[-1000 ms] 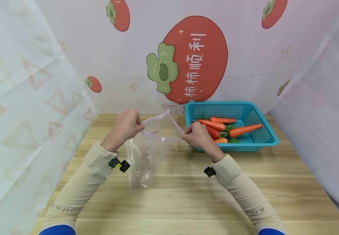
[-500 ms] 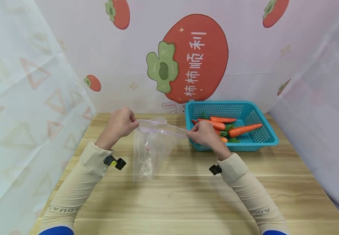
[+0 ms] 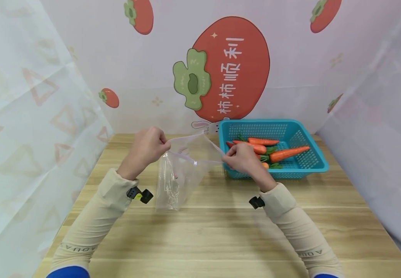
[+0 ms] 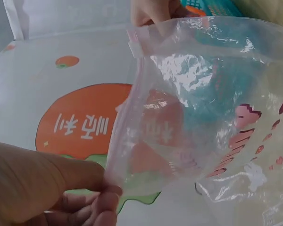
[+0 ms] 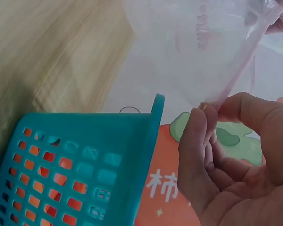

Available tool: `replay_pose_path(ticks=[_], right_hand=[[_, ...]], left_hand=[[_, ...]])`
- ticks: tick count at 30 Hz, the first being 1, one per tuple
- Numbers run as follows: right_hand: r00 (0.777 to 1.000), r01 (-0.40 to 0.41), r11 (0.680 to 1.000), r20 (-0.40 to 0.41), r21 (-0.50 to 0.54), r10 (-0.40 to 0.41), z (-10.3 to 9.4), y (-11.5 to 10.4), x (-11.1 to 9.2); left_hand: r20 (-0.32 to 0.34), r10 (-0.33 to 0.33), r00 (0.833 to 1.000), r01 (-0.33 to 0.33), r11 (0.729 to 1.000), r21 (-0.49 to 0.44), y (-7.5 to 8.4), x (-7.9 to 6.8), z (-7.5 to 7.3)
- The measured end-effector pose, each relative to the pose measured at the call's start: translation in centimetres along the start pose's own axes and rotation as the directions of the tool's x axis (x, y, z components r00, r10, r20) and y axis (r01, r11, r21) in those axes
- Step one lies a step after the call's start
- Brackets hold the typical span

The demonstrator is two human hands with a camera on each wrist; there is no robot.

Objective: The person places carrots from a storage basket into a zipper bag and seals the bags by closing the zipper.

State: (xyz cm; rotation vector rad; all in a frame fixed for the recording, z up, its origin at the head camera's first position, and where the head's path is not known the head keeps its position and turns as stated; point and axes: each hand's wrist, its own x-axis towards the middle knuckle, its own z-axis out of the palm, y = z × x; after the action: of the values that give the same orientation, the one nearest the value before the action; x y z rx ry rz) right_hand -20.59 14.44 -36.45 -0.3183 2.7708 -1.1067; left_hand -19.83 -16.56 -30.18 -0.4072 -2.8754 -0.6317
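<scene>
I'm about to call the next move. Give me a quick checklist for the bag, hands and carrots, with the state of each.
1. Left hand pinches the bag at its mouth: ok.
2. Right hand pinches the other end of the mouth: ok.
3. Mouth of the bag spread apart, as the head view shows: ok.
4. Carrots in the blue basket, within view: ok.
5. One hand free to pick up a carrot: not ok, both are holding the bag.
6. Bottom of the bag resting on the table: cannot tell, contact is unclear.
</scene>
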Motion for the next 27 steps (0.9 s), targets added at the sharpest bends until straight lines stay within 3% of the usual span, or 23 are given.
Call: replay_pose_path(ticks=[9,18,27], right_hand=[[0.998,0.062,0.998,0.032,0.020,-0.063,-1.6,0.6,-1.2],[0.982,0.185,0.977,0.056,-0.110,-0.180,-4.9,2.3,-2.1],[0.972,0.219,0.945,0.133,-0.243,-0.191,-9.6,4.8,-2.5]], left_hand=[[0.026,0.035,0.999,-0.031,0.993,-0.118,2.0,0.4,1.6],[0.075,0.033,0.997,-0.019,0.984,-0.178,2.7,0.7,1.9],[0.094,0.036,0.995,-0.015,0.977,-0.213,2.9,1.0,2.0]])
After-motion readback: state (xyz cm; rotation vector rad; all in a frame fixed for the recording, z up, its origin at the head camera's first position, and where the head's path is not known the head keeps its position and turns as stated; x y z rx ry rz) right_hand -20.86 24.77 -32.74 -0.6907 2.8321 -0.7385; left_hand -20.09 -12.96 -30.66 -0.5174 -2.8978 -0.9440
